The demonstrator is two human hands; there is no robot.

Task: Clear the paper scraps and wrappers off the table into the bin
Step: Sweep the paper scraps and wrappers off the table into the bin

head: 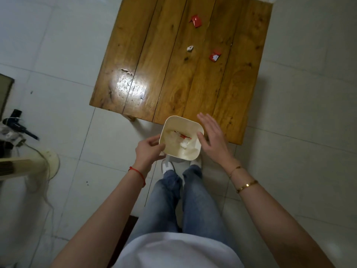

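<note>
A cream square bin (174,120) hangs just below the near edge of the wooden table (146,55), holding white paper scraps and a red wrapper. My left hand (148,151) grips the bin's left rim. Beside the bin's right rim is my right hand (212,138), flat, fingers apart and holding nothing. On the table lie a red wrapper (196,21) at the far middle, a small white paper scrap (190,48) nearer, and a red-and-white wrapper (214,55) to its right.
Pale floor tiles surround the table. A fan base (51,161) with a cord and dark tools (18,124) sit on the floor at the left. My legs and shoes stand under the bin.
</note>
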